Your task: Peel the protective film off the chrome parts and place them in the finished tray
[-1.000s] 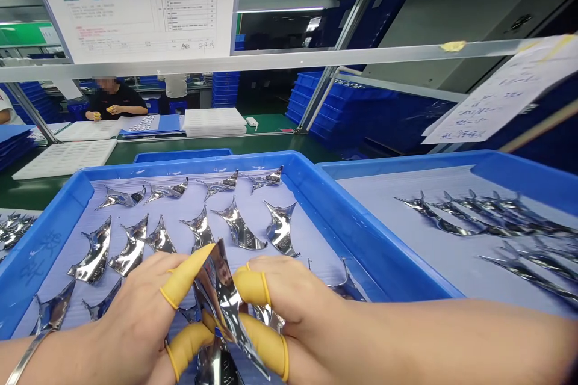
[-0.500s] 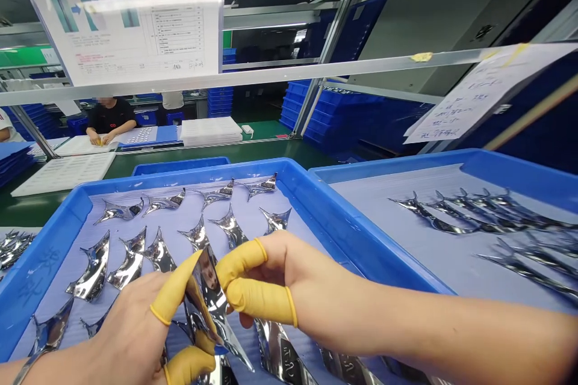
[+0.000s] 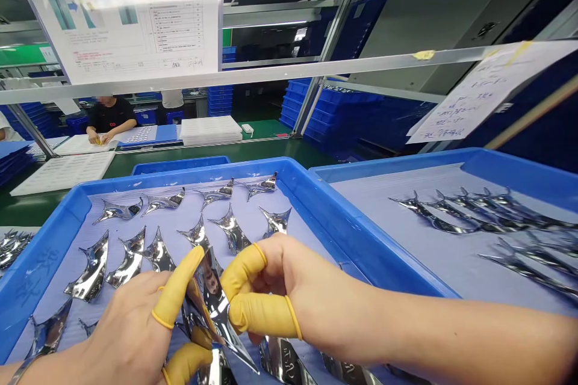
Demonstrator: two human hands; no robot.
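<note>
Between my hands, above a blue tray (image 3: 293, 168), is a shiny curved chrome part (image 3: 217, 301) with pointed ends. My left hand (image 3: 135, 319) grips its left side, with a yellow-covered finger along the upper edge and another yellow-covered finger lower down. On the right side, the yellow-covered fingertips of my right hand (image 3: 275, 289) pinch the edge of the part. Dark reflections show on its mirror surface. More chrome parts of like shape, such as one at the left (image 3: 93, 267), lie in rows on the tray's pale lining. My hands hide some of them.
A second blue tray (image 3: 361, 171) to the right holds slender chrome parts (image 3: 451, 213). An instruction sheet (image 3: 135, 18) and a handwritten paper (image 3: 474, 93) hang on a metal rail (image 3: 289, 72). Beyond, a person (image 3: 111, 117) works at a green table (image 3: 266, 129).
The held chrome part and my right hand have shifted slightly right and down. Both hands keep their hold.
</note>
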